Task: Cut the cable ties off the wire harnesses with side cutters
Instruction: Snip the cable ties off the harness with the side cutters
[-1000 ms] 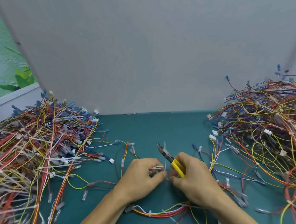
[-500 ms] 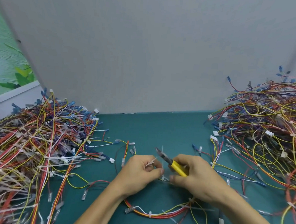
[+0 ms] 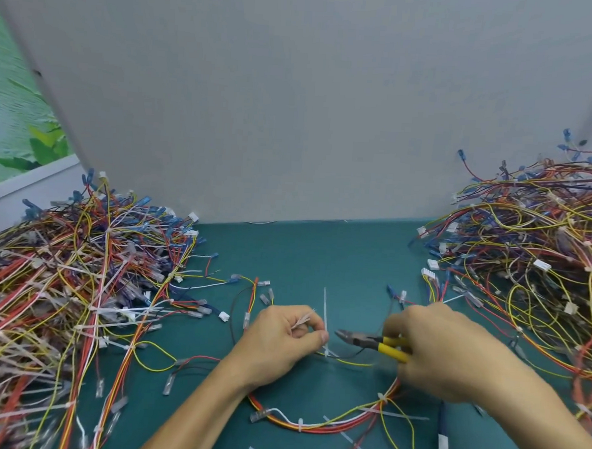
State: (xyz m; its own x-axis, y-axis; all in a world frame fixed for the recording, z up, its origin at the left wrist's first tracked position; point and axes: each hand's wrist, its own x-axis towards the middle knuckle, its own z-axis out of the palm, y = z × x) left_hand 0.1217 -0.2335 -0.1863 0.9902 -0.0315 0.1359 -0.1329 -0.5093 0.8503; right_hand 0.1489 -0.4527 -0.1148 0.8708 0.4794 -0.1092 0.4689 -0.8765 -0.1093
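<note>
My left hand [image 3: 283,342] pinches thin wires of a harness [image 3: 315,422] that loops red, orange and yellow on the green mat. A white cable tie [image 3: 325,315] stands upright from those wires just right of my left fingertips. Cut tie pieces stick out of my left fist. My right hand [image 3: 442,348] grips the yellow-handled side cutters [image 3: 370,341]. Their dark jaws point left, a short gap from the tie's base. More white ties sit along the harness loop below my hands.
A big heap of wire harnesses [image 3: 61,287] fills the left side and another heap [image 3: 532,264] the right. A grey wall [image 3: 294,104] closes the back of the green mat [image 3: 313,256]. Loose tie offcuts [image 3: 362,444] lie near the front edge.
The side cutters have swung from pointing up-left to lying level with jaws toward the tie. My right hand moved right and my left hand shifted slightly, baring the upright tie.
</note>
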